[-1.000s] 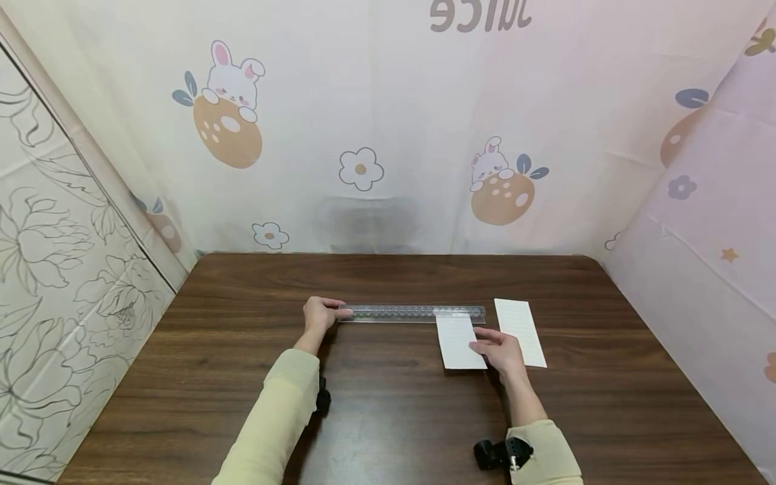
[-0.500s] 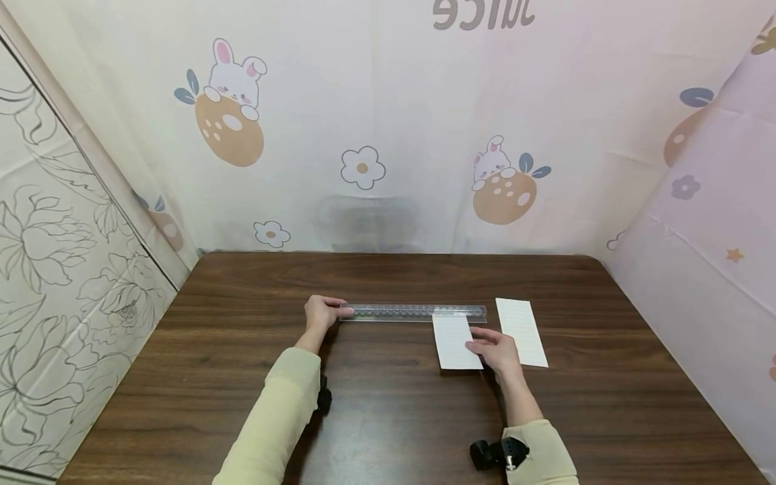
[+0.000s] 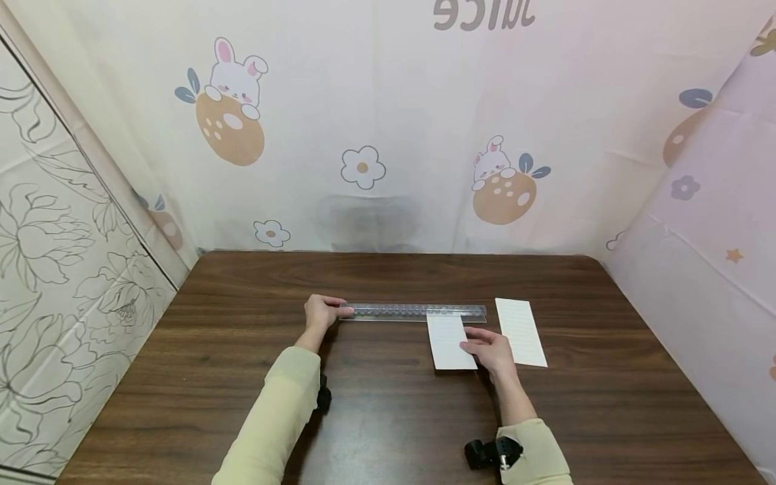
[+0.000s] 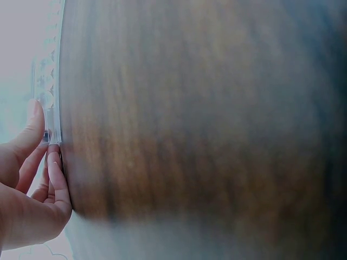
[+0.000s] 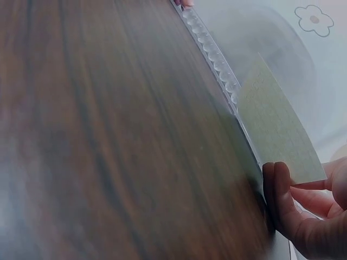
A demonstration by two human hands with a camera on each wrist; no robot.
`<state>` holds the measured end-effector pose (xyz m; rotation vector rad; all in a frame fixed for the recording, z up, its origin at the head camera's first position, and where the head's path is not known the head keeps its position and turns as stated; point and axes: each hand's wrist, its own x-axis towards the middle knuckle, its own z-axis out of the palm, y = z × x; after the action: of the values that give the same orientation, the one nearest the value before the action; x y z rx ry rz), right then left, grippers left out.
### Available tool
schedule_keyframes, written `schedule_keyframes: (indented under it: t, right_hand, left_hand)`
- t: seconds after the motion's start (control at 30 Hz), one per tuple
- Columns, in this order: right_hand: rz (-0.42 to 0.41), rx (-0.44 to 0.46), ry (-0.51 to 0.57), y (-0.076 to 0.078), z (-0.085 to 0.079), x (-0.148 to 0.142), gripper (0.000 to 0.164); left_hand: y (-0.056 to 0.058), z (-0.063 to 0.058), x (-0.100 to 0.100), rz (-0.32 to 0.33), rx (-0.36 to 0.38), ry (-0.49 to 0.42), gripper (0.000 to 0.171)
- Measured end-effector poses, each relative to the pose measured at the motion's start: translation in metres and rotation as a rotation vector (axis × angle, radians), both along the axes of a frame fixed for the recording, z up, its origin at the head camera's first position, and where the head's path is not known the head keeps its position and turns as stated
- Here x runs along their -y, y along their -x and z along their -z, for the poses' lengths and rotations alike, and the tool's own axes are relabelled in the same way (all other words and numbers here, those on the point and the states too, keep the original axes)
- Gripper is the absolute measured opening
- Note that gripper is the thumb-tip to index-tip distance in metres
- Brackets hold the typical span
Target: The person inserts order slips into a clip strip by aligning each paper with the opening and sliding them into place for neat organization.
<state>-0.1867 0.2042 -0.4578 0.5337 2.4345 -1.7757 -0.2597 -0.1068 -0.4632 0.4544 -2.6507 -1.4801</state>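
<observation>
A clear plastic ticket rail (image 3: 388, 310) with a row of round beads lies across the table. My left hand (image 3: 319, 314) holds its left end; in the left wrist view the thumb is on one side and the fingers (image 4: 56, 170) are curled at the end. A white lined paper slip (image 3: 450, 345) has its far edge at the rail, right of the middle. My right hand (image 3: 494, 350) pinches this slip by its right edge. In the right wrist view the slip (image 5: 276, 130) slants beside the bead row.
A second white lined slip (image 3: 523, 333) lies to the right of my right hand, partly behind it. The brown wooden table (image 3: 376, 417) ends at a printed curtain (image 3: 412, 121) at the back. Black wrist cameras (image 3: 494, 453) sit on both forearms.
My right hand has slid the slip a little to the left along the rail. The left hand keeps its hold, and the second slip lies where it was.
</observation>
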Motion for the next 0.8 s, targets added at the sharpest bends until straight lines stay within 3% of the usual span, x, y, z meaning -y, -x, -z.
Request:
schedule_keyframes:
  t: [0.8]
  right_hand:
    - [0.017, -0.002, 0.013, 0.003, 0.002, 0.018, 0.036]
  left_hand:
    - [-0.001, 0.000, 0.000, 0.000, 0.001, -0.023, 0.025]
